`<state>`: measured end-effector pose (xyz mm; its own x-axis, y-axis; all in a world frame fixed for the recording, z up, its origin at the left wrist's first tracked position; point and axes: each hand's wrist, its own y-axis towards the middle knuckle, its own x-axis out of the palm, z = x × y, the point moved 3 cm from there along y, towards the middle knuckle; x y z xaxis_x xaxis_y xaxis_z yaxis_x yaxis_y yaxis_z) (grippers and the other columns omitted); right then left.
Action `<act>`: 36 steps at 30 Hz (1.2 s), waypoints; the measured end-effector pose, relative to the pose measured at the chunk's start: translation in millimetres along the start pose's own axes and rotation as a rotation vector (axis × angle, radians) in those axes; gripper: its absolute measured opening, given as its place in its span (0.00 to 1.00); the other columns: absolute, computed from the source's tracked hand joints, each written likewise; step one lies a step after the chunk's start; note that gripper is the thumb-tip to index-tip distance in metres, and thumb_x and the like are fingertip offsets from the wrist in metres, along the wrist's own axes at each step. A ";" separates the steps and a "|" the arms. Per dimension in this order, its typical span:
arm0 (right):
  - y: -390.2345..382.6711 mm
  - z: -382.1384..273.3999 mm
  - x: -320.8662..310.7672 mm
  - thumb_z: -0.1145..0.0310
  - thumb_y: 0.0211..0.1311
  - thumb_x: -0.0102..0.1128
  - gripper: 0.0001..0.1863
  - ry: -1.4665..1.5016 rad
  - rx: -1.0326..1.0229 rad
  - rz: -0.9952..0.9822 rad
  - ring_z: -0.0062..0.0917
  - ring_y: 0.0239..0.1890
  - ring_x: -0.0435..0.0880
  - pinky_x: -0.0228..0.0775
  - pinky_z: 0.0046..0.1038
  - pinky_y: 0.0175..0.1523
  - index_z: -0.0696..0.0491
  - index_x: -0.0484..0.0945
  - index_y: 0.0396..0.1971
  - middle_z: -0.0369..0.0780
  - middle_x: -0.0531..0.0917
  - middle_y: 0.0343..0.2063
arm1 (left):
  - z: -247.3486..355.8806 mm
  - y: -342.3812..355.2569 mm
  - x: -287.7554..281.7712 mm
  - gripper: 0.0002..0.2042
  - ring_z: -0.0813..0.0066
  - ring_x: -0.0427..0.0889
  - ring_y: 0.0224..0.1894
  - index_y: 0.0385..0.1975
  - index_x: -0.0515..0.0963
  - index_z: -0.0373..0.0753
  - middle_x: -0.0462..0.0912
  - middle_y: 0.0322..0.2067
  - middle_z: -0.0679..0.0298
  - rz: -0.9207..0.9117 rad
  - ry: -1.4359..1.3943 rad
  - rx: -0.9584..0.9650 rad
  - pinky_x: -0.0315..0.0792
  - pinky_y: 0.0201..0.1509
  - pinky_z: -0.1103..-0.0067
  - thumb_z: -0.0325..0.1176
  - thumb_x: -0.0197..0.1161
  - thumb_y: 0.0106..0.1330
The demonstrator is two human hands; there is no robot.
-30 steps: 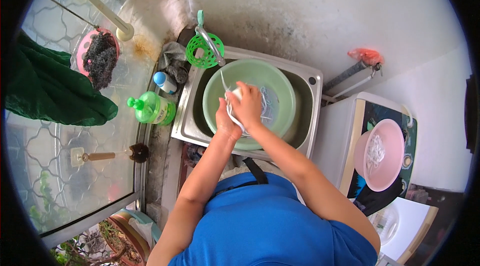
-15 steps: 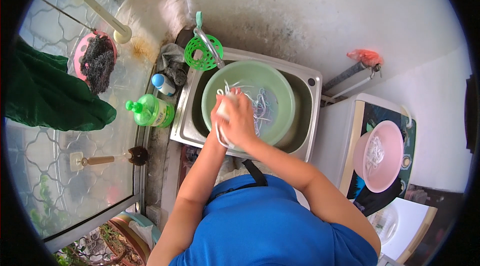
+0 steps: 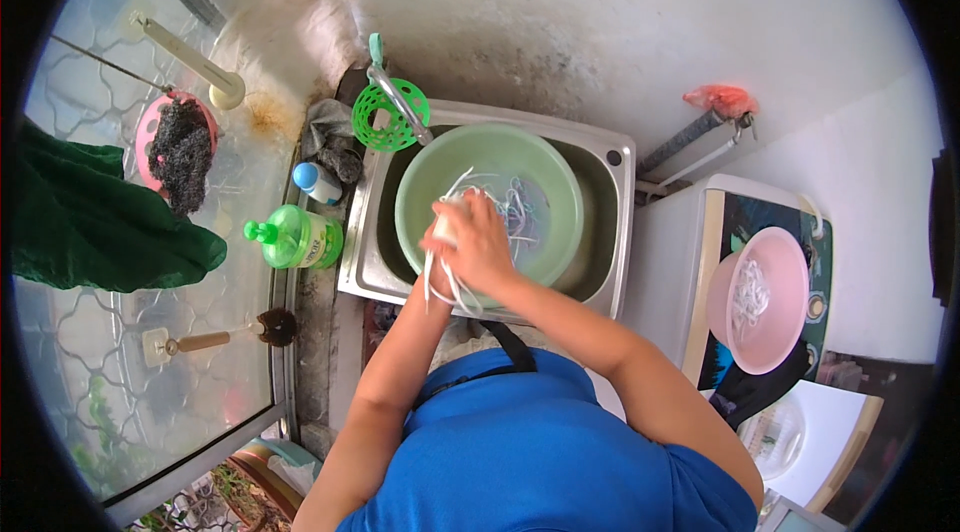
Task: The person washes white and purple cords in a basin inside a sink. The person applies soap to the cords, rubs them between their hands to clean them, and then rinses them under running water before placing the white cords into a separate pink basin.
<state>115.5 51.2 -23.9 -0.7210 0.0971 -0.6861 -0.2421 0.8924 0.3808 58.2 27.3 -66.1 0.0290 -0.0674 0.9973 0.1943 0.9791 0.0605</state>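
Observation:
Over the near left part of a pale green basin (image 3: 560, 167), both my hands are pressed together around a bunch of white shoelaces (image 3: 465, 297). Loose lace ends hang down past my left wrist and stick up beyond the fingers. My right hand (image 3: 484, 244) lies on top, its fingers wrapped over the bunch. Beneath it, my left hand (image 3: 436, 250) is closed and mostly hidden. Between them shows a whitish block-like patch, perhaps soap or bunched lace; I cannot tell. More shoelaces (image 3: 520, 217), white and pale-coloured, lie in cloudy water in the basin.
The basin stands in a steel sink (image 3: 362, 280) under a faucet (image 3: 400, 107) with a green strainer (image 3: 385, 137). To the left are a green detergent bottle (image 3: 290, 240) and a blue-capped bottle (image 3: 318, 182). A pink basin (image 3: 800, 302) holding white laces (image 3: 750, 297) sits on a washing machine at right.
My pressed hands have shifted slightly down and toward me, and more lace ends now dangle by my left wrist. The whole view has shifted a little.

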 end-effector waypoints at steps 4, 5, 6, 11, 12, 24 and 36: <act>25.9 28.7 -7.0 0.50 0.49 0.61 0.24 -0.143 0.189 0.000 0.42 0.44 0.68 0.61 0.43 0.45 0.47 0.74 0.44 0.46 0.69 0.40 | -5.9 4.5 8.6 0.26 0.61 0.65 0.59 0.57 0.63 0.41 0.64 0.57 0.58 0.389 0.121 -0.069 0.58 0.63 0.66 0.53 0.45 0.65; 31.3 35.5 -10.1 0.49 0.49 0.60 0.24 -0.180 0.239 -0.034 0.42 0.45 0.67 0.61 0.43 0.46 0.46 0.74 0.45 0.46 0.68 0.41 | -7.7 5.6 10.3 0.27 0.61 0.65 0.59 0.57 0.63 0.41 0.65 0.57 0.58 0.375 0.118 -0.112 0.59 0.63 0.65 0.54 0.45 0.65; 29.7 33.3 -12.8 0.49 0.49 0.60 0.24 -0.181 0.240 -0.033 0.42 0.45 0.67 0.61 0.43 0.46 0.46 0.74 0.45 0.46 0.68 0.41 | -8.8 7.4 16.0 0.27 0.60 0.64 0.59 0.56 0.63 0.42 0.65 0.57 0.58 0.361 0.114 -0.149 0.59 0.62 0.65 0.55 0.44 0.64; 0.0 -8.5 -28.7 0.47 0.49 0.60 0.24 -0.053 0.005 0.020 0.41 0.46 0.67 0.62 0.42 0.46 0.46 0.76 0.43 0.45 0.69 0.41 | -10.0 14.0 4.5 0.28 0.58 0.64 0.59 0.56 0.63 0.45 0.66 0.56 0.59 0.000 0.056 -0.057 0.58 0.62 0.64 0.58 0.41 0.64; 3.7 -0.8 -25.9 0.47 0.49 0.60 0.24 -0.073 0.039 -0.005 0.41 0.45 0.67 0.62 0.42 0.46 0.46 0.76 0.43 0.45 0.70 0.41 | -14.1 13.8 8.4 0.27 0.59 0.64 0.59 0.57 0.63 0.45 0.66 0.56 0.59 -0.180 0.068 -0.033 0.58 0.62 0.64 0.57 0.38 0.65; 12.2 136.9 -32.8 0.35 0.55 0.46 0.32 1.359 1.069 -0.005 0.32 0.35 0.76 0.69 0.37 0.39 0.46 0.71 0.47 0.41 0.77 0.33 | -39.5 14.8 20.3 0.30 0.49 0.68 0.56 0.47 0.70 0.32 0.72 0.51 0.53 0.471 -0.055 -0.301 0.52 0.59 0.44 0.55 0.34 0.66; -5.6 269.4 -222.8 0.62 0.43 0.66 0.32 -0.370 0.766 0.550 0.40 0.46 0.70 0.67 0.35 0.46 0.44 0.66 0.52 0.47 0.67 0.45 | -63.9 36.2 9.5 0.19 0.75 0.62 0.16 0.14 0.67 0.45 0.64 0.11 0.70 0.386 -0.094 -0.528 0.55 0.17 0.80 0.49 0.49 0.63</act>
<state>452.4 143.3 -40.2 -0.3289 0.5944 -0.7338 0.6382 0.7126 0.2912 128.2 49.8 -57.0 0.1114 0.3101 0.9442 0.6423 0.7025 -0.3065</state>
